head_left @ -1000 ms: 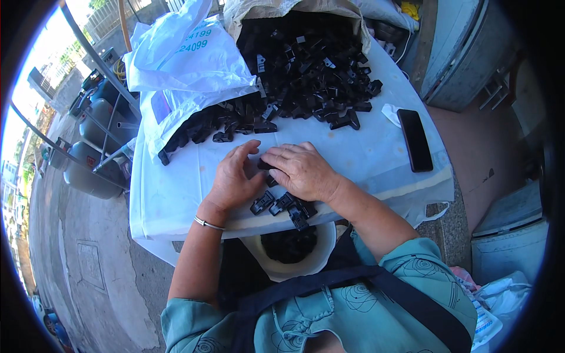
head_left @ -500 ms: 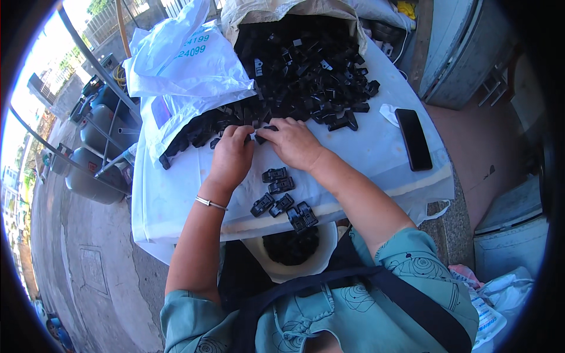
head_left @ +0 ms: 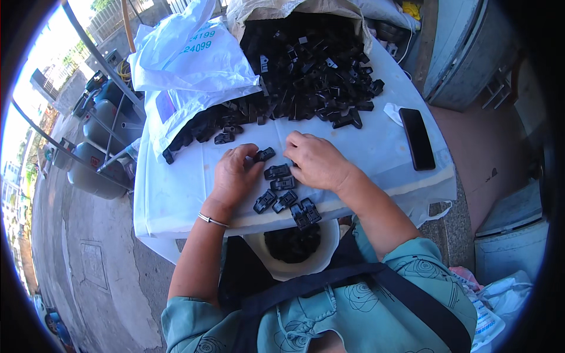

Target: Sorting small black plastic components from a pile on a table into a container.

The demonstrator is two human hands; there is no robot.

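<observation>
My left hand pinches a small black plastic part between thumb and fingertips, just above the white-covered table. To its right, my right hand is closed with its fingertips bent down; whatever they hold is mostly hidden. Just below the hands lies a loose group of assembled black plastic pieces, several in all, reaching to the near table edge. Beyond the hands a large heap of loose black plastic parts spills from an open sack.
A white plastic bag lies over the heap's left side. At the right of the table is a black phone next to a crumpled white tissue. Below the near edge, at my lap, a pale basin holds black parts. Grey tanks stand at the left.
Both hands have drawn back from the edge of the heap toward me and moved apart. The black part in my left hand has come into view beside the group of pieces.
</observation>
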